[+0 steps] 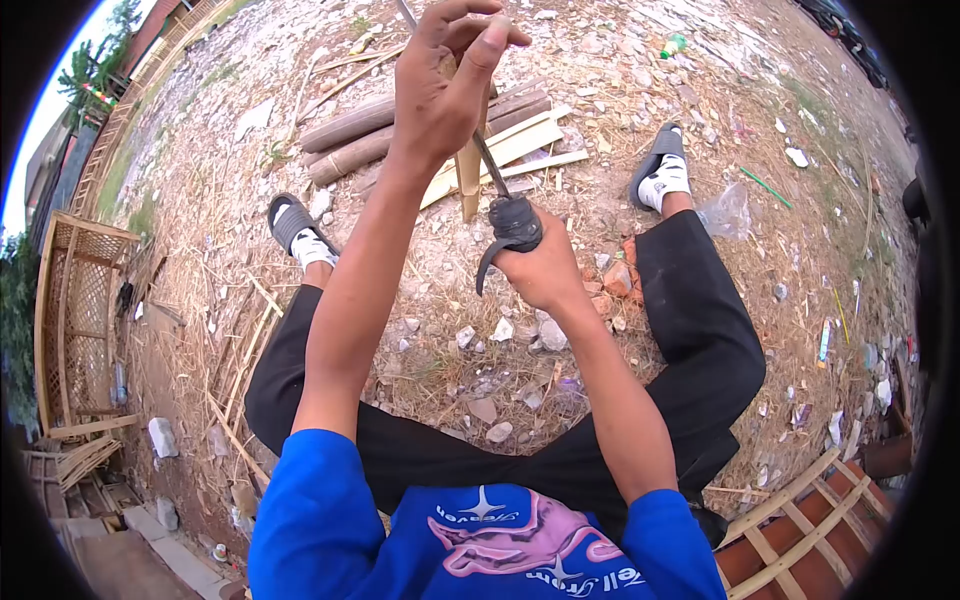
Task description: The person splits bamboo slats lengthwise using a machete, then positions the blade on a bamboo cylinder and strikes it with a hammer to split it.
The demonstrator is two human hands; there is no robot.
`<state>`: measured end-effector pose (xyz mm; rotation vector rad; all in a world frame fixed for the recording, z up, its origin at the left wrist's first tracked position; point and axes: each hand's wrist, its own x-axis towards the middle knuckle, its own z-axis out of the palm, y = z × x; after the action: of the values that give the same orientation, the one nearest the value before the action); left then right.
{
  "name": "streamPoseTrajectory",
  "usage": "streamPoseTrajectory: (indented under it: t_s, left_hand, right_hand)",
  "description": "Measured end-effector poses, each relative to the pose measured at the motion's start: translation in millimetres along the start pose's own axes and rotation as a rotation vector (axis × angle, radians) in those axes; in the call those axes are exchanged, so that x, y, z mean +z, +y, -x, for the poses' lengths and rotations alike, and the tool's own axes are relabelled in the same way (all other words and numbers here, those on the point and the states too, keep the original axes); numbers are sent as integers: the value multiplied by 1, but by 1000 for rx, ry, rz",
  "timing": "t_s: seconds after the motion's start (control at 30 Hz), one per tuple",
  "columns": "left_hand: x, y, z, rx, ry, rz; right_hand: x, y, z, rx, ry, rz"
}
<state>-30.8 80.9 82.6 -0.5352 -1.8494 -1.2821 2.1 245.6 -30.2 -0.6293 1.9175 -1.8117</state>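
Note:
My right hand (543,262) is wrapped round the black-taped handle (515,222) of a long tool, and a loose black strip hangs from it. The tool's thin dark metal shaft (490,162) runs up from the handle, behind my left hand (455,75). That hand is raised at the top centre with its fingers bent and apart; no object shows clearly in it. Just below it, a light bamboo piece (468,180) stands near the shaft. Split bamboo strips (528,142) lie on the ground beyond.
Dark round poles (350,125) lie behind the strips. Broken bricks (617,280) and stones are between my legs. A plastic bag (728,210) is beside my right foot. Lattice frames stand at the left (85,320) and lower right (800,535).

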Motion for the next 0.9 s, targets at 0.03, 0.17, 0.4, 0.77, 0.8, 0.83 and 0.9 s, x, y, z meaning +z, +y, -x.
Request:
streamPoseTrajectory:
  t_s: [0.03,0.17,0.4,0.77,0.8,0.83,0.9]
  left_hand:
    - [7,-14,4,297,219,-25]
    - [-19,-82,85,124,850,-4]
    - [12,-132,175,-588,181,-80]
    - [8,-144,174,-537,251,-152]
    - [7,-144,173,-565,271,-134]
    - [6,-143,173,-592,289,-115]
    - [5,-146,175,-570,257,-82]
  right_hand:
    - [2,1,-1,-20,-10,3]
    - [4,0,0,-24,-53,24]
    - [-16,-12,-5,153,-99,-92]
    - [16,5,1,-76,32,81]
    - [15,4,0,-37,-17,27]
    - [13,2,0,2,-64,-26]
    - [7,-2,1,86,-83,-78]
